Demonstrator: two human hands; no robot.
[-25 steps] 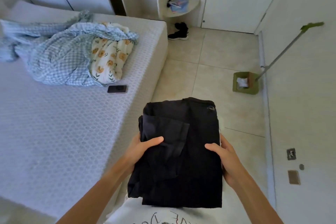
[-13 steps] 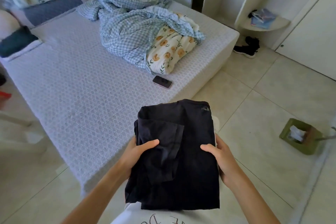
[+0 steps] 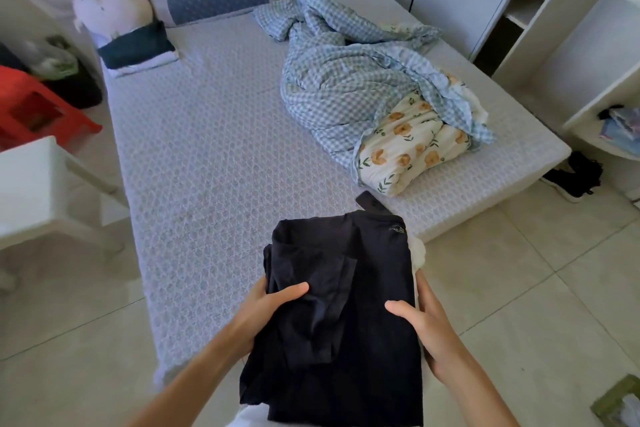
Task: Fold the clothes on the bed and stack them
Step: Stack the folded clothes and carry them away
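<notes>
At ten o'clock, a small folded stack [image 3: 136,51] waits on the bed [image 3: 214,163]. Our left hand [image 3: 263,314] and right hand [image 3: 427,329] grip the folded black garment [image 3: 346,305] at six o'clock, thumbs on top, its long axis pointing away. We judge the left hand nearer the stack.

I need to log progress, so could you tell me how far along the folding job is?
Done: a small folded stack sits near the pillows. In hand: the left hand and right hand hold a folded black garment, not yet stacked. Left: placing it; the crumpled checked bedding looks untouched.
</notes>
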